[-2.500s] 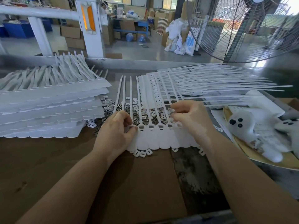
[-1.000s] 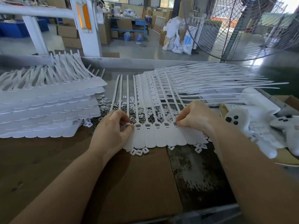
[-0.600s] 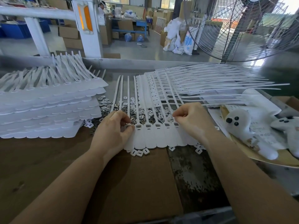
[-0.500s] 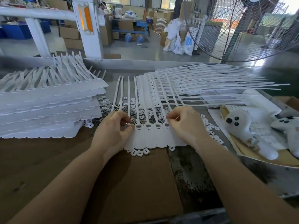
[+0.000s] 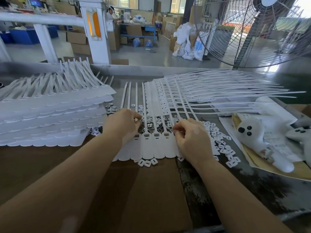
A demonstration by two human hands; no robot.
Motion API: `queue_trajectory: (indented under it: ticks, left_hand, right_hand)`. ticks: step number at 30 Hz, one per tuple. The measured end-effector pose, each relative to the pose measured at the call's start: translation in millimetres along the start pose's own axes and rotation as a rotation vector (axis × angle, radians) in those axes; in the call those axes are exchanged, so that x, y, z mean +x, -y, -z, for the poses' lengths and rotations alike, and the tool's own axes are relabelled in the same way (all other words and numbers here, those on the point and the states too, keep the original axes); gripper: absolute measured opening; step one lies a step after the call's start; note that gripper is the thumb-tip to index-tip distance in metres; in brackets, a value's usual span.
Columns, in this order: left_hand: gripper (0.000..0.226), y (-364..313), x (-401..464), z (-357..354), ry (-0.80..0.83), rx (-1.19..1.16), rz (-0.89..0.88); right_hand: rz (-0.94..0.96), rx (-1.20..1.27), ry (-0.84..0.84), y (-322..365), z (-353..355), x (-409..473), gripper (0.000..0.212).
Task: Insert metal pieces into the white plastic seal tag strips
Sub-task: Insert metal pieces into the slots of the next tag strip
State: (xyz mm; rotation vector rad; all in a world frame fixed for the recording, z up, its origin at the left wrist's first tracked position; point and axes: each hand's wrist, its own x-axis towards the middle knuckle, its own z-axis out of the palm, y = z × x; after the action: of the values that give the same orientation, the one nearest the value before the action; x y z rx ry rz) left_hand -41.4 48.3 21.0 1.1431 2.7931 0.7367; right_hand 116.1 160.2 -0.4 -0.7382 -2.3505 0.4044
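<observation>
**Head cam: both hands on the seal tag sheet, factory bench**

Head view looks down at a worn dark workbench (image 5: 235,190) with a flat piece of brown cardboard (image 5: 143,190) laid across the near part. Stacked tag sheets (image 5: 50,118) sit out at 10 o'clock, a fanned pile of more strips (image 5: 218,91) at 1 o'clock, and two white plush toys (image 5: 259,137) on paper at 3 o'clock. Behind the bench there's a big wire-cage fan (image 5: 252,31) at 1 o'clock, a white pillar (image 5: 96,31) at 11, and boxes, bags and a person at a far table around 12.

Compared with half a second ago, the left hand (image 5: 123,126) has shifted up off the sheet's left edge, so its fingertips now sit in the loose metal pieces (image 5: 151,122) scattered just past the tag heads. The right hand (image 5: 191,138) has barely moved along the row.

The white seal tag sheet (image 5: 151,147) lies dead centre, at 12 o'clock from the wrists, flat ends toward the camera. The right hand's curled fingers are pinched together at the sockets on the sheet's right side; whether a piece is in the pinch, I can't tell. The left hand's fingers are curled down among the pieces, and I can't tell if they've got one. White plastic clips (image 5: 220,143) are spilled at the right hand's 3 o'clock.
</observation>
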Motion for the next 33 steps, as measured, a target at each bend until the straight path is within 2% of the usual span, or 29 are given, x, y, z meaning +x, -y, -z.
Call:
queue_trajectory:
  ticks: [3,7,12,17,19,24,27,33]
  left_hand:
    - [0.022,-6.0,2.8,-3.4,-0.003,0.064,0.004]
    - [0.012,-11.3,1.7,-5.3,-0.043,0.038,0.049]
    - [0.015,-13.1,-0.6,-5.8,-0.032,0.015,0.057]
    - [0.012,-21.9,-7.9,-1.7,-0.127,-0.199,-0.031]
    - [0.008,-31.4,-16.4,-3.3,-0.107,-0.268,-0.093]
    - [0.008,-52.3,-29.7,-14.4,-0.053,-0.324,-0.173]
    - [0.013,-58.2,-35.3,-20.7,-0.082,-0.304,-0.214]
    - [0.012,-57.1,-42.8,-24.2,-0.178,-0.274,-0.286]
  right_hand:
    - [0.006,-0.008,-0.003,0.0,-0.5,-0.7,0.01]
    - [0.01,-0.007,0.0,-0.4,-0.5,-0.8,0.01]
    - [0.005,0.019,0.005,-0.8,1.3,-1.1,0.01]
    - [-0.003,0.032,0.018,-1.6,1.5,-0.6,0.009]
    - [0.002,0.057,0.005,-1.9,1.8,-0.6,0.009]
    - [0.034,0.345,-0.018,0.9,6.5,-3.0,0.012]
    - [-0.008,0.538,0.051,0.9,11.4,-3.0,0.014]
    - [-0.117,0.775,0.159,-1.4,20.8,0.4,0.014]
